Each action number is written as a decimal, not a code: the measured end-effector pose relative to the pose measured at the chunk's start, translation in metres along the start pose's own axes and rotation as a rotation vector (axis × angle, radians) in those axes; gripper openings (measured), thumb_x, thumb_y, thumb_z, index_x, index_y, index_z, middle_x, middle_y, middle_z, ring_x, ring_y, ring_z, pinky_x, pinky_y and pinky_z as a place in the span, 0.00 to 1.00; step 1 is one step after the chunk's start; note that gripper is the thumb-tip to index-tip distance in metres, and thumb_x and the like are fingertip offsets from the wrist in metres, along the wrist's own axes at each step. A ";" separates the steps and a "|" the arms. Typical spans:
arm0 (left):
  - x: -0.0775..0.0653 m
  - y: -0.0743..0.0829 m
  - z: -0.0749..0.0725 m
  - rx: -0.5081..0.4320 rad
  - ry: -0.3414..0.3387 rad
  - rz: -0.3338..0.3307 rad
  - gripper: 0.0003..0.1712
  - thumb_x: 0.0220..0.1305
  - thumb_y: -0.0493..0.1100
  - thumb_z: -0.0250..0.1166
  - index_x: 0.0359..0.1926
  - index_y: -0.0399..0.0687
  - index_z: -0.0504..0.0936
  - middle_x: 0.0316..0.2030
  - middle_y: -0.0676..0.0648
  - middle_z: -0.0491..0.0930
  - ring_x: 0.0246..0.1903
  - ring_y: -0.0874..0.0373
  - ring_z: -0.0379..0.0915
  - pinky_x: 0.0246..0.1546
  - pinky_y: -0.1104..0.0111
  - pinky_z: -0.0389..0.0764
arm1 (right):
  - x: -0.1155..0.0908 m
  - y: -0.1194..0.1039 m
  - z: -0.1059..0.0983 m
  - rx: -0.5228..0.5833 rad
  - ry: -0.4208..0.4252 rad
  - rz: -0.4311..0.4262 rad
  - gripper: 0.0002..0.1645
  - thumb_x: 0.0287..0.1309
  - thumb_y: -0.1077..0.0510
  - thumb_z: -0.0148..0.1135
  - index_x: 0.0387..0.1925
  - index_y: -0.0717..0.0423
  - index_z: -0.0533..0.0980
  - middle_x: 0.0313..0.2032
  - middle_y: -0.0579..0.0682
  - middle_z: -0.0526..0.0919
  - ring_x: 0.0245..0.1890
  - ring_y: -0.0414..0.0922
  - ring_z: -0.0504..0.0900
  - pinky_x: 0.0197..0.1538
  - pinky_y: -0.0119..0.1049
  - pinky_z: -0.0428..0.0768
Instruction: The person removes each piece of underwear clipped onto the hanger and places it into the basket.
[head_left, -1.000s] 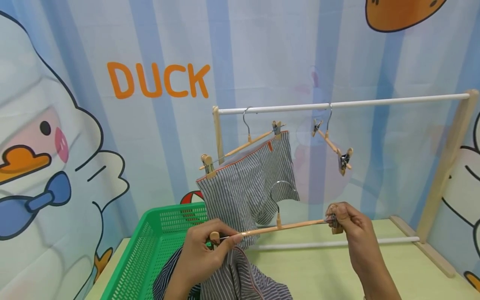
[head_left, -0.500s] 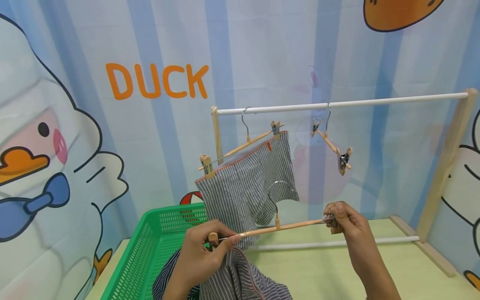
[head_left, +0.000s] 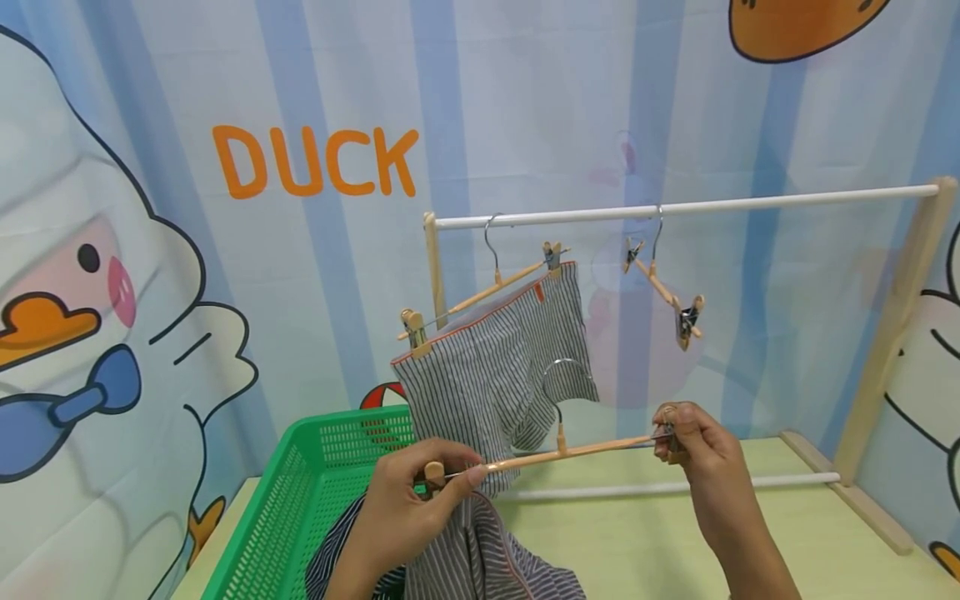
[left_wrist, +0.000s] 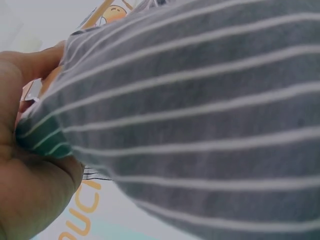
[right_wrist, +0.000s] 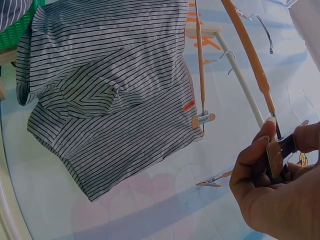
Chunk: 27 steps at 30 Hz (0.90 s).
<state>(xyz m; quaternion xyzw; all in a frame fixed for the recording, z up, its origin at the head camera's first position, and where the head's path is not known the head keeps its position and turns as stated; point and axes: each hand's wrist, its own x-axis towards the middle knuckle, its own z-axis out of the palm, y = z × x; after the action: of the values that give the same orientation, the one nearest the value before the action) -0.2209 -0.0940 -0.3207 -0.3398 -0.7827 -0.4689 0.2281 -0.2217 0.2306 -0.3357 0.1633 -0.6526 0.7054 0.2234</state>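
Observation:
A wooden clip hanger [head_left: 525,462] with a metal hook is held level between both hands. My left hand [head_left: 412,500] grips its left end, around the wooden clip [head_left: 433,473] there. From that hand hangs a grey striped garment [head_left: 465,550], which fills most of the left wrist view and hides the clip's bite. At the other end my right hand [head_left: 708,467] pinches the right clip [right_wrist: 274,157] between thumb and fingers; no cloth shows at this clip. Behind the hanger, striped shorts [head_left: 495,367] with an orange waistband hang from another clip hanger [head_left: 480,296].
A drying rack with a white rail [head_left: 750,205] stands on the pale table [head_left: 615,550]. A bare clip hanger [head_left: 660,287] hangs mid-rail. To the left is a green basket [head_left: 262,500], with dark striped cloth [head_left: 330,533] beside my left forearm. A duck-print curtain [head_left: 525,108] backs everything.
The held hanger has shifted very slightly to the right, and the right fingers have moved a little on the clip. The garments and rack look the same.

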 end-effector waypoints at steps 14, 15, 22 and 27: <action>-0.001 0.001 0.000 -0.067 0.024 -0.165 0.08 0.74 0.45 0.58 0.50 0.59 0.78 0.37 0.49 0.82 0.35 0.66 0.82 0.32 0.69 0.84 | 0.000 -0.004 0.000 0.065 0.113 -0.027 0.18 0.77 0.53 0.44 0.38 0.49 0.80 0.36 0.41 0.77 0.31 0.37 0.76 0.35 0.26 0.77; -0.001 0.001 0.000 -0.060 0.035 -0.169 0.07 0.74 0.45 0.58 0.49 0.59 0.79 0.38 0.50 0.83 0.36 0.66 0.82 0.32 0.69 0.83 | -0.001 -0.005 -0.001 0.062 0.118 -0.026 0.18 0.77 0.52 0.45 0.38 0.49 0.80 0.36 0.41 0.77 0.31 0.36 0.76 0.35 0.26 0.77; 0.000 0.000 0.003 -0.038 0.082 -0.119 0.09 0.77 0.42 0.53 0.47 0.57 0.80 0.35 0.53 0.83 0.36 0.65 0.82 0.29 0.69 0.81 | -0.003 -0.009 -0.002 0.075 0.139 -0.033 0.17 0.77 0.51 0.45 0.39 0.52 0.80 0.37 0.43 0.76 0.31 0.36 0.76 0.36 0.26 0.77; 0.001 0.003 0.005 -0.035 0.102 -0.123 0.08 0.76 0.42 0.55 0.45 0.54 0.82 0.40 0.48 0.84 0.37 0.64 0.82 0.30 0.69 0.82 | -0.002 -0.010 -0.002 0.091 0.148 -0.039 0.18 0.76 0.51 0.45 0.39 0.51 0.80 0.37 0.42 0.76 0.31 0.36 0.76 0.36 0.26 0.78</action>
<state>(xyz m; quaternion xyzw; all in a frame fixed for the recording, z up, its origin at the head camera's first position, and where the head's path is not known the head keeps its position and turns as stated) -0.2194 -0.0885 -0.3209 -0.2707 -0.7811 -0.5124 0.2325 -0.2141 0.2332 -0.3284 0.1332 -0.5981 0.7402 0.2770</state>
